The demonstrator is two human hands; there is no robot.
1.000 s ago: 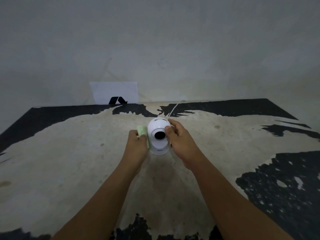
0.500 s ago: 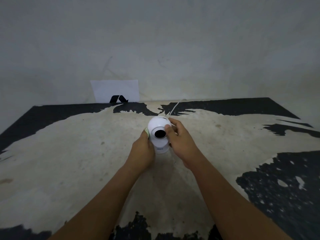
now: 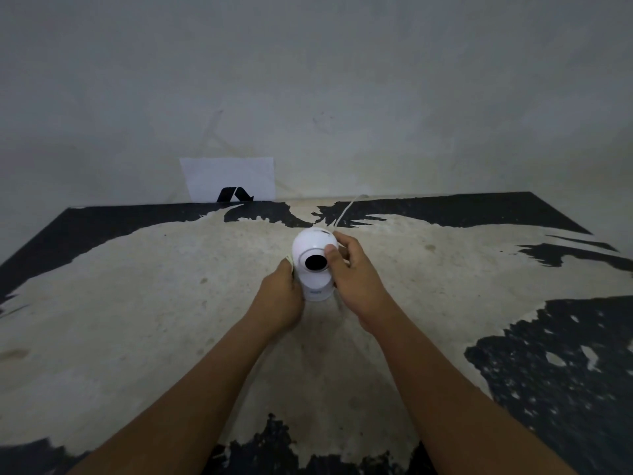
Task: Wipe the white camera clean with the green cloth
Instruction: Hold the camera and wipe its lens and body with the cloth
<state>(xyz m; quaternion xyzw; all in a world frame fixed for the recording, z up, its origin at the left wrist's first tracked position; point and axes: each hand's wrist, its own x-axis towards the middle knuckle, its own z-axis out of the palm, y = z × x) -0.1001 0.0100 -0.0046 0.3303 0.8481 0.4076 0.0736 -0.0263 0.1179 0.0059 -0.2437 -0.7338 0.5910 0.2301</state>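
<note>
Head view: the left hand [image 3: 281, 296] is closing around a sliver of green cloth [image 3: 289, 262], pressing it against the smooth, dome-topped white camera [image 3: 314, 265] standing mid-table [image 3: 137, 303]; the right hand [image 3: 352, 273] is gripping the dome, thumb beside the round black lens [image 3: 315, 262].

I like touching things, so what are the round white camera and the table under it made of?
The white camera looks like smooth hard plastic: an even, slightly shiny white shell around a glossy black lens. The table is harder to tell, perhaps wood or board; its black coating has worn off in ragged patches, leaving a dull, pale surface.
</note>
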